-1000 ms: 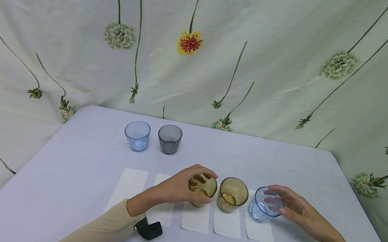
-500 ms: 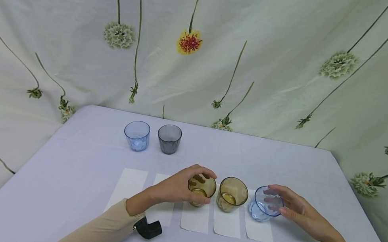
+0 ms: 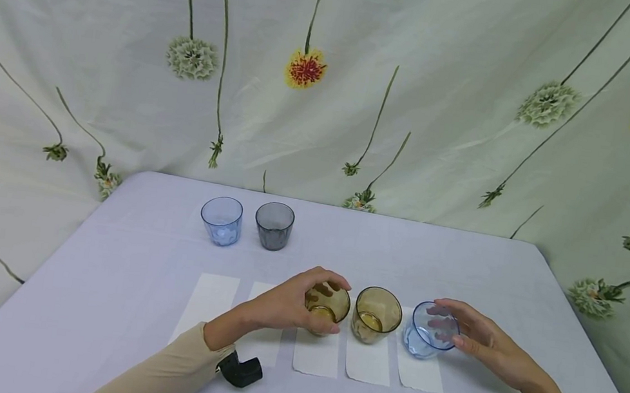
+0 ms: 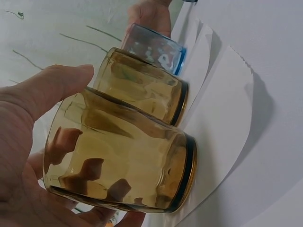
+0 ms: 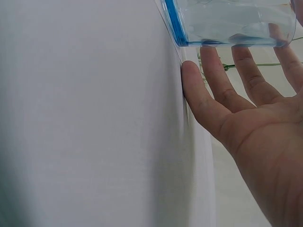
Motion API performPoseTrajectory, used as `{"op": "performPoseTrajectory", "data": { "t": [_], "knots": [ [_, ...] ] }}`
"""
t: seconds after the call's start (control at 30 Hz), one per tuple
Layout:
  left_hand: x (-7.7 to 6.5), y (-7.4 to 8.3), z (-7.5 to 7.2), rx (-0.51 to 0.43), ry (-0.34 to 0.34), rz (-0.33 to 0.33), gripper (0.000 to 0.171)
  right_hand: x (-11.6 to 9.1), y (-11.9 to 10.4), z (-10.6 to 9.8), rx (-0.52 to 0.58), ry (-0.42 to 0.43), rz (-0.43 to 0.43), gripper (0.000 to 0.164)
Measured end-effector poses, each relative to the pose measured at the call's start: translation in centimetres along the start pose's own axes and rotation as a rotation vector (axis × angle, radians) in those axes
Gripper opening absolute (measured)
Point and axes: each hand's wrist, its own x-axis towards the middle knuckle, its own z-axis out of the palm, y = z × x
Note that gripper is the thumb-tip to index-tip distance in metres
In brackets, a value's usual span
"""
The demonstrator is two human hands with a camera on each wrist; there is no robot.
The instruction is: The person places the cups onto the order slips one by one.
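My left hand [image 3: 300, 302] holds an amber glass tumbler [image 4: 128, 156] from its left side, thumb near and fingers round the far side. The tumbler stands upright on a white paper strip. Just right of it is a second amber tumbler [image 3: 376, 314], not held. At the right end of the row, my right hand [image 3: 490, 346] grips a light blue tumbler [image 3: 422, 338] from the right, thumb near its rim. In the right wrist view several fingers [image 5: 215, 71] lie along the blue glass [image 5: 232, 21], and the little finger is close to the table.
Several white paper strips [image 3: 316, 359] lie side by side on the white-covered table [image 3: 106, 289]. Farther back stand another blue tumbler [image 3: 222, 221] and a grey tumbler [image 3: 274, 227]. A flower-patterned cloth [image 3: 449, 95] hangs behind the table. Black devices [image 3: 241, 370] sit at both wrists.
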Motion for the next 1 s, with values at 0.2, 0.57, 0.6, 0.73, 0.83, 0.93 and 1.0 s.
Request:
{"op": "performPoseTrajectory", "data": {
  "t": [0.2,0.57,0.6,0.73,0.83,0.93,1.0],
  "knots": [
    [0.1,-0.1,0.0,-0.004,0.000,0.005,0.065,0.0,0.0,0.0,-0.003,0.003,0.011,0.051],
    [-0.1,0.3,-0.1,0.002,0.009,0.015,0.065,0.0,-0.1,-0.1,0.011,-0.008,-0.006,0.051],
    [-0.1,0.3,-0.1,0.006,0.014,0.019,0.065,0.0,-0.1,-0.1,0.009,-0.007,-0.004,0.051],
    [0.0,0.3,-0.4,0.019,0.041,0.026,0.063,0.1,-0.2,-0.1,0.006,-0.009,-0.001,0.051],
    [0.0,0.5,-0.8,0.012,0.077,0.029,0.061,0.0,-0.2,-0.1,0.015,-0.014,-0.004,0.051],
    [-0.1,0.8,-1.2,-0.009,0.114,0.036,0.059,0.0,-0.2,-0.1,0.025,-0.021,-0.007,0.052],
    [-0.2,0.8,-1.5,-0.022,0.131,0.046,0.057,-0.1,-0.3,-0.2,0.032,-0.024,-0.006,0.052]
  ]
}}
